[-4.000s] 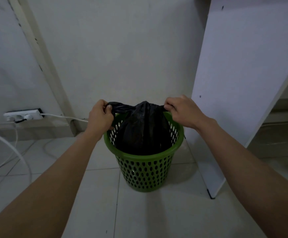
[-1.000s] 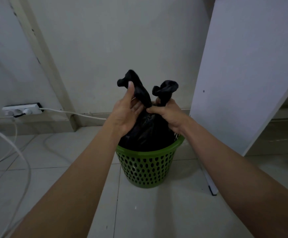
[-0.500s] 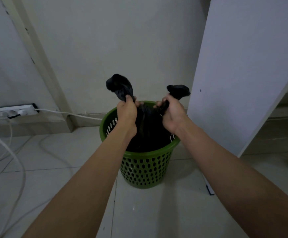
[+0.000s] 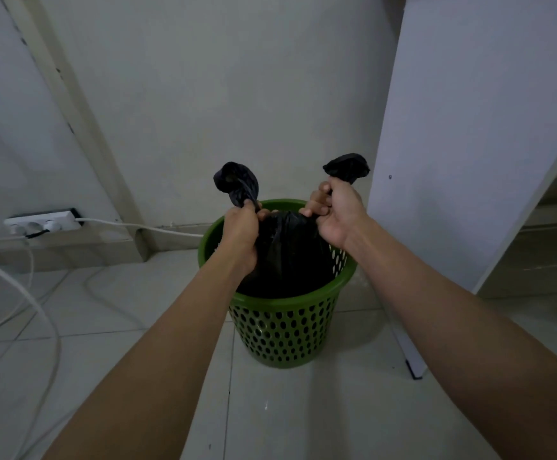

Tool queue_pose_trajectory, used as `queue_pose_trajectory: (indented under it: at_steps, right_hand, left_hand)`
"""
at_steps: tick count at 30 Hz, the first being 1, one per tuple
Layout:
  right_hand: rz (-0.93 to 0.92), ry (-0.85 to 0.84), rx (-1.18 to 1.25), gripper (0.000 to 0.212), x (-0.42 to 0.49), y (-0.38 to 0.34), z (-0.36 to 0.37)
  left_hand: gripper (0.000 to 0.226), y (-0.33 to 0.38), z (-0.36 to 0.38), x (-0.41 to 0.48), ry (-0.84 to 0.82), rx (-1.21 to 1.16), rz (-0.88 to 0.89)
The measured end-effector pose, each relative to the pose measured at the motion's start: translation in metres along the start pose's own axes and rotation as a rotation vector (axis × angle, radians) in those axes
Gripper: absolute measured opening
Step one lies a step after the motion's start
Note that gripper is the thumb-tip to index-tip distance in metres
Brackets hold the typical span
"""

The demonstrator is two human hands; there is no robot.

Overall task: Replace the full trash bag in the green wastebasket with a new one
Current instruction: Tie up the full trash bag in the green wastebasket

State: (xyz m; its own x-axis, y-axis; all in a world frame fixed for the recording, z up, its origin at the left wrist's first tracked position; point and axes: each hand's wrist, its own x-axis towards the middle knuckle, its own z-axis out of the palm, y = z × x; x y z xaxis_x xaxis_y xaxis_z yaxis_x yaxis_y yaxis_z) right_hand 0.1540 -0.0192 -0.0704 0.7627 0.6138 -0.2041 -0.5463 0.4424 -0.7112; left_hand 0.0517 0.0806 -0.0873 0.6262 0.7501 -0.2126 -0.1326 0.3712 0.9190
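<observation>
Left hand (image 4: 240,227) and right hand (image 4: 337,214) have drawn apart, fingers (image 4: 317,200) clenched round the trash bag's (image 4: 290,257) ears, apparently cinching the knot between them over the wastebasket (image 4: 283,330).

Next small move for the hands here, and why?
Probably lift both hands straight up to draw the black bag out of the green wastebasket. The left hand and the right hand each grip a twisted end above the rim, the mouth looks bunched shut between them, and the bag's body sits inside.
</observation>
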Motion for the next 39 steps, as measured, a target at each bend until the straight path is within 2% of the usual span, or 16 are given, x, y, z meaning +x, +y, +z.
queue_pose_trajectory:
  at_steps: [3, 7, 9, 11, 13, 16, 17, 19, 22, 25, 28, 30, 32, 34, 36, 39]
  right_hand:
    - [-0.004, 0.014, -0.017, 0.039, -0.001, 0.003, 0.002]
    - [-0.004, 0.022, 0.017, 0.041, 0.0, 0.001, 0.001]
    - [-0.008, 0.034, 0.001, 0.041, -0.001, -0.001, 0.0]
    - [-0.027, 0.017, -0.037, 0.038, -0.005, -0.004, -0.001]
    - [-0.048, -0.073, -0.091, 0.03, -0.011, -0.007, -0.001]
    - [-0.076, -0.239, -0.209, 0.023, -0.019, -0.016, 0.004]
    - [-0.094, -0.266, -0.255, 0.023, -0.02, -0.019, 0.005]
    - [-0.162, -0.289, -0.35, 0.022, -0.022, -0.024, 0.006]
    - [-0.334, -0.355, -0.568, 0.018, -0.029, -0.032, 0.012]
    - [-0.463, -0.368, -0.868, 0.014, -0.029, -0.033, 0.02]
    - [-0.61, -0.307, -1.221, 0.041, -0.029, -0.032, 0.02]
    - [-0.65, -0.342, -1.323, 0.048, -0.034, -0.034, 0.022]
    - [-0.583, -0.464, -1.192, 0.049, -0.037, -0.04, 0.024]
    - [-0.493, -0.517, -1.022, 0.032, -0.039, -0.042, 0.026]
    - [-0.441, -0.407, -0.919, 0.023, -0.033, -0.038, 0.022]
    - [-0.382, -0.287, -0.757, 0.027, -0.025, -0.033, 0.014]
  left_hand:
    - [0.033, 0.006, -0.004, -0.005, 0.008, -0.135, -0.033]
    - [0.036, 0.011, -0.005, -0.008, 0.003, -0.154, -0.059]
    - [0.034, 0.012, -0.005, -0.01, 0.014, -0.103, -0.042]
    - [0.031, 0.009, -0.004, -0.01, 0.034, 0.073, 0.001]
    - [0.029, 0.005, -0.005, -0.009, 0.044, 0.274, 0.062]
    - [0.043, 0.01, 0.0, -0.013, -0.054, 0.284, 0.066]
    - [0.056, 0.013, 0.001, -0.015, -0.076, 0.306, 0.069]
    - [0.064, 0.017, 0.002, -0.015, -0.083, 0.46, 0.168]
    - [0.049, 0.018, 0.002, -0.014, -0.077, 0.653, 0.376]
    - [0.035, 0.022, 0.009, -0.014, -0.006, 0.595, 0.429]
    - [0.021, 0.032, 0.015, -0.018, -0.038, 0.455, 0.441]
    - [0.014, 0.035, 0.015, -0.019, -0.115, 0.516, 0.482]
    - [0.021, 0.034, 0.013, -0.021, -0.196, 0.701, 0.534]
    - [0.024, 0.035, 0.012, -0.024, -0.275, 0.845, 0.516]
    - [0.023, 0.038, 0.01, -0.026, -0.335, 0.942, 0.478]
    - [0.032, 0.044, 0.008, -0.03, -0.395, 1.067, 0.422]
